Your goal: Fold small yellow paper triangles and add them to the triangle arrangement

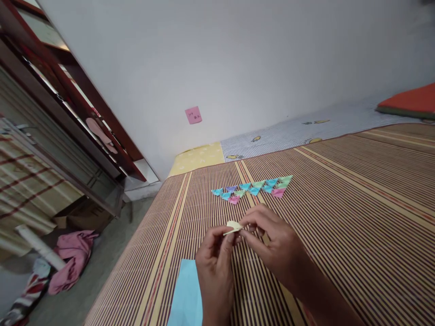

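Carefully, we pinch the small pale yellow paper (pixel 233 225) between our two hands; our left hand (pixel 217 274) has the thumb and forefinger closed narrowly on its left part, and our right hand (pixel 277 233) closes its fingertips on the right end; how firmly we press, we cannot tell. We hold it so, it seems to us, because a piece so small and light needs support at both sides, otherwise its folds may open. Its long axis goes more or less from left to right, across our body; a thin edge points to the left and a little toward us, while the other end goes into the right fingertips, where its shape is hidden; the curved part faces up. The paper is above the striped mat (pixel 340 217), nearer to us than the coloured folded pieces (pixel 254 191); these lie in a slanting band, perhaps set out there to leave room for our hands. Beside our left hand lies a blue sheet (pixel 185 292), partly hidden by it; farther away, a pink note (pixel 193 115) is on the wall (pixel 254 68).
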The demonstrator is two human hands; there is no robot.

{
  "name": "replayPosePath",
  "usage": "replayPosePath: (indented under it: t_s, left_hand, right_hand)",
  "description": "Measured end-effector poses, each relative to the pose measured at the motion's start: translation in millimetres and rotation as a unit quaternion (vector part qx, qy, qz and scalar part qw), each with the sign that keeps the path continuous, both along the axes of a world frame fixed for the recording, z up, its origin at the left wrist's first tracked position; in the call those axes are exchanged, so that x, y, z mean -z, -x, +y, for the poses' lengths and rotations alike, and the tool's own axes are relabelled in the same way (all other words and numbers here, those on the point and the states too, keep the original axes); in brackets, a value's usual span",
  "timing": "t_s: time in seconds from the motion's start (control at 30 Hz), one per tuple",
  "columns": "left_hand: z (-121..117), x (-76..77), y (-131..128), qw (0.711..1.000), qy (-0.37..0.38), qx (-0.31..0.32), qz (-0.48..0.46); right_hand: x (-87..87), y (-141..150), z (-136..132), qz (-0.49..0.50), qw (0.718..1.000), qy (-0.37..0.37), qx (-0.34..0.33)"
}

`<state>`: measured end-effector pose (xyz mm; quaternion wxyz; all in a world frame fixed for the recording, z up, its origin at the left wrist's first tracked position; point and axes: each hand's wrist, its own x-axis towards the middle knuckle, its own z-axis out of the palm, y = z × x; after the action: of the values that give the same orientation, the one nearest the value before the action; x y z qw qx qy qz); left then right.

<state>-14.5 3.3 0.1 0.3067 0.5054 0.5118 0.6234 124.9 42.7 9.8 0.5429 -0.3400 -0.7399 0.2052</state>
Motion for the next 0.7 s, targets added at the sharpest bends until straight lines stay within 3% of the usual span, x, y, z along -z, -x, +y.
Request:
replayPosePath:
  t_s: [0.13, 0.3, 0.57, 0.7]
  left_hand:
    - [0.0, 1.0, 3.3, 0.999, -0.016, 0.0, -0.044]
    - [1.1, 5.5, 4.7, 0.996, -0.029, 0.023, -0.084]
    - [0.9, 7.2, 4.7, 0.996, -0.033, 0.012, -0.085]
    - [0.8, 5.1, 1.8, 0.996, -0.048, -0.046, -0.062]
  right_hand:
    - [-6.4, -5.8, -3.2, 0.062, 0.985, 0.14, -0.076]
    - [-8.7, -7.3, -4.0, 0.167, 0.935, 0.247, -0.194]
    - [-9.8, -2.0, -4.2, 0.146, 0.965, 0.166, -0.141]
    - [-8.0, -1.0, -3.4, 0.137, 0.973, 0.148, -0.114]
